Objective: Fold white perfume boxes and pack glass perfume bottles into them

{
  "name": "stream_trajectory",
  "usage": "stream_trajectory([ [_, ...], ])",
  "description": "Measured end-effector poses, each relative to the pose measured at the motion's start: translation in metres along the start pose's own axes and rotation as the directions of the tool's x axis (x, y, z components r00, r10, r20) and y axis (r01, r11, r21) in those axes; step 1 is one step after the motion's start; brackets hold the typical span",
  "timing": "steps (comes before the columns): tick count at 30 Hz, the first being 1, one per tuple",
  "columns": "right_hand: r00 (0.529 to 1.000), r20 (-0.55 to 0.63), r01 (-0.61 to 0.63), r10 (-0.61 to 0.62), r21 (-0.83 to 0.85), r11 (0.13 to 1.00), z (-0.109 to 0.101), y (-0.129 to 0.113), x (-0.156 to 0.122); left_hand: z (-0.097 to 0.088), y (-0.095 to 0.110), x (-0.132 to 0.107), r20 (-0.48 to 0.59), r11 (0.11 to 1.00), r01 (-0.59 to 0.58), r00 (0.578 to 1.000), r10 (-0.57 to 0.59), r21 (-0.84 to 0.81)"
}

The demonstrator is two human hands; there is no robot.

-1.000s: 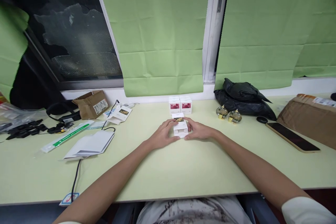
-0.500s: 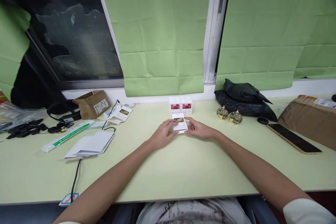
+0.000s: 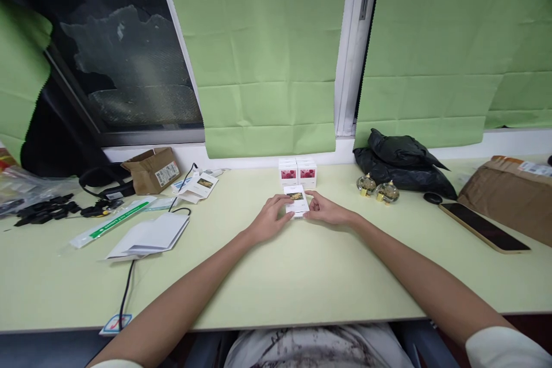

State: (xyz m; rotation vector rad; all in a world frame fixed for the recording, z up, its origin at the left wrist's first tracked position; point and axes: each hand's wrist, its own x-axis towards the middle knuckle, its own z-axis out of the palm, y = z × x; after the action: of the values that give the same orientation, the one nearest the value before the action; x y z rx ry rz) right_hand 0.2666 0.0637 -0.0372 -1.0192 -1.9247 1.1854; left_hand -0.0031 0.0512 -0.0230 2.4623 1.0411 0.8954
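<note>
A small white carton [image 3: 298, 206] with a yellowish picture on its top face lies in the middle of the table, between my two hands. My left hand [image 3: 269, 218] grips its left side, fingertips over the top edge and thumb at the near corner. On the opposite side, my right hand [image 3: 329, 210] pinches the carton with index finger and thumb, its other fingers curled. A dark printed patch shows on the carton's near end. Just behind it stand white boxes with pink pictures, a left box [image 3: 288, 174] and a right box [image 3: 307, 174], side by side.
Two round glass bottles, one [image 3: 366, 185] beside the other [image 3: 387, 192], stand right, before a black plastic bag [image 3: 401, 167]. Farther right lie a phone [image 3: 483, 227] and a brown parcel [image 3: 509, 195]. Left are folded white papers [image 3: 150, 236], a flattened carton [image 3: 200, 187] and a cardboard box [image 3: 153, 171].
The near end of the carton, where a white flap showed before, now looks flush and shows a printed patch. Both hands keep almost the same place on it.
</note>
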Motion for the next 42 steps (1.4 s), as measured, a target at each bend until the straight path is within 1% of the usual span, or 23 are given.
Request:
stream_trajectory([
  [4, 0.999, 0.000, -0.051, 0.051, 0.022, 0.998, 0.000, -0.004, 0.002, 0.004, -0.004, 0.002, -0.018, 0.999, 0.031, 0.999, -0.031, -0.038],
  [8, 0.993, -0.027, -0.115, 0.116, 0.056, 0.992, 0.001, -0.008, 0.004, 0.006, -0.005, 0.003, -0.034, 0.996, 0.066, 0.997, -0.068, -0.054],
  [11, 0.988, -0.045, -0.144, 0.147, 0.059, 0.988, 0.002, -0.007, 0.005, 0.006, -0.004, 0.003, -0.039, 0.998, 0.052, 0.998, -0.053, -0.021],
  [12, 0.989, -0.051, -0.135, 0.138, 0.050, 0.990, 0.002, -0.007, 0.005, 0.005, -0.003, 0.003, -0.041, 0.999, 0.036, 0.999, -0.036, 0.001],
  [14, 0.996, -0.056, -0.071, 0.071, 0.006, 0.997, 0.002, -0.006, 0.002, 0.004, -0.002, 0.004, -0.042, 0.998, -0.006, 0.999, 0.008, 0.059],
  [15, 0.998, -0.065, -0.022, 0.020, -0.038, 0.999, 0.002, -0.006, 0.000, 0.004, -0.001, 0.004, -0.040, 0.996, -0.026, 0.999, 0.030, 0.088],
  [17, 0.992, -0.080, 0.076, -0.093, -0.186, 0.980, 0.002, -0.008, -0.004, 0.003, -0.002, 0.004, -0.035, 0.990, -0.052, 0.998, 0.057, 0.131],
  [20, 0.975, -0.076, 0.158, -0.211, -0.439, 0.885, 0.003, -0.012, -0.008, 0.002, -0.004, 0.005, -0.032, 0.987, -0.061, 0.997, 0.066, 0.148],
  [23, 0.962, -0.041, 0.201, -0.271, -0.567, 0.799, 0.006, -0.014, -0.009, 0.003, -0.006, 0.005, -0.023, 0.984, -0.072, 0.997, 0.076, 0.162],
  [26, 0.955, -0.015, 0.223, -0.295, -0.617, 0.755, 0.009, -0.015, -0.008, 0.003, -0.008, 0.006, -0.012, 0.974, -0.100, 0.994, 0.104, 0.204],
  [30, 0.954, -0.002, 0.234, -0.300, -0.624, 0.745, 0.009, -0.016, -0.008, 0.002, -0.011, 0.006, -0.006, 0.964, -0.125, 0.992, 0.129, 0.234],
  [37, 0.954, -0.003, 0.227, -0.301, -0.652, 0.723, 0.009, -0.015, -0.008, -0.005, -0.010, 0.003, 0.047, 0.980, -0.109, 0.994, 0.103, 0.165],
  [42, 0.952, 0.002, 0.225, -0.307, -0.686, 0.692, 0.009, -0.016, -0.008, -0.004, -0.010, 0.002, 0.047, 0.984, -0.080, 0.996, 0.073, 0.160],
])
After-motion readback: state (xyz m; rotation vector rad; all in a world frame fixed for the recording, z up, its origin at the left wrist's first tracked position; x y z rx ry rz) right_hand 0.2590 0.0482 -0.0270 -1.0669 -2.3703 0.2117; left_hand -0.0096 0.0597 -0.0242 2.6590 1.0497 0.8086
